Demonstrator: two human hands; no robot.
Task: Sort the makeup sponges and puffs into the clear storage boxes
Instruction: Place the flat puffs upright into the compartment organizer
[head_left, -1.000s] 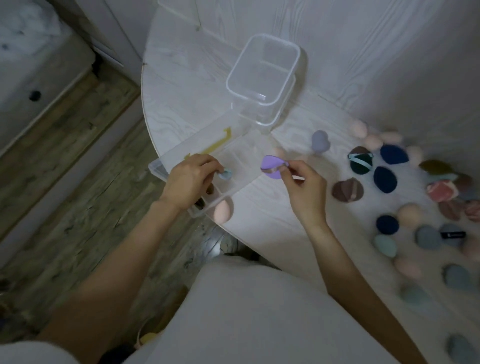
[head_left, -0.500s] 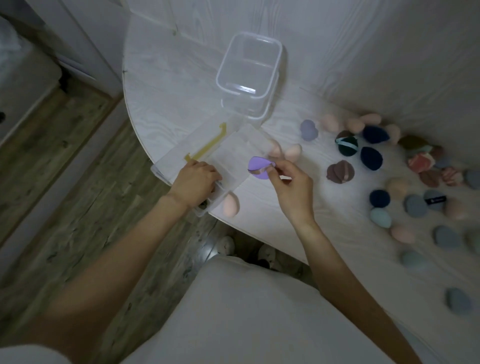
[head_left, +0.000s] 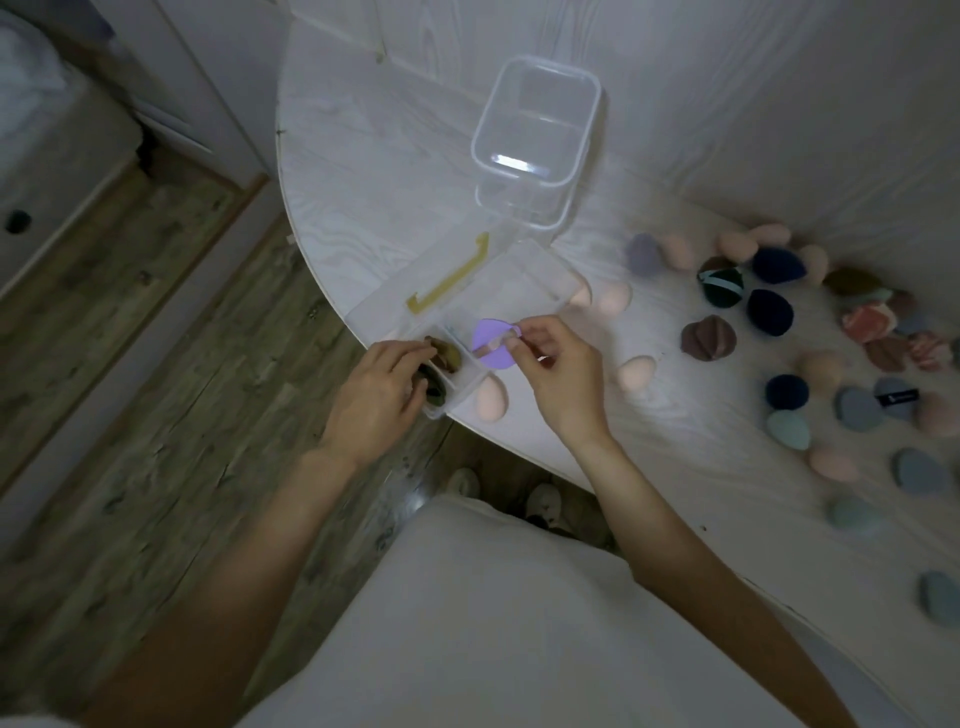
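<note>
A flat clear divided box (head_left: 524, 273) lies at the table's near-left edge. My right hand (head_left: 553, 374) pinches a purple puff (head_left: 491, 343) by its strap, just above the box's near compartments. My left hand (head_left: 376, 397) rests at the box's near-left corner, fingers curled on dark olive and brown puffs (head_left: 447, 356) in that compartment. A tall clear square box (head_left: 537, 137) stands empty behind it. Many sponges and puffs lie scattered to the right, among them a brown puff (head_left: 707, 339) and dark blue puffs (head_left: 770, 312).
The round white table (head_left: 363, 156) ends just left of the flat box, with wooden floor below. Peach egg sponges (head_left: 636, 371) lie beside my right hand, one (head_left: 489, 397) at the table edge. A yellow clasp (head_left: 447, 283) sits on the open lid.
My right hand has carried the purple puff left and lower, over the box's near compartments. My left hand has shifted to the near-left compartment, where dark puffs now show.
</note>
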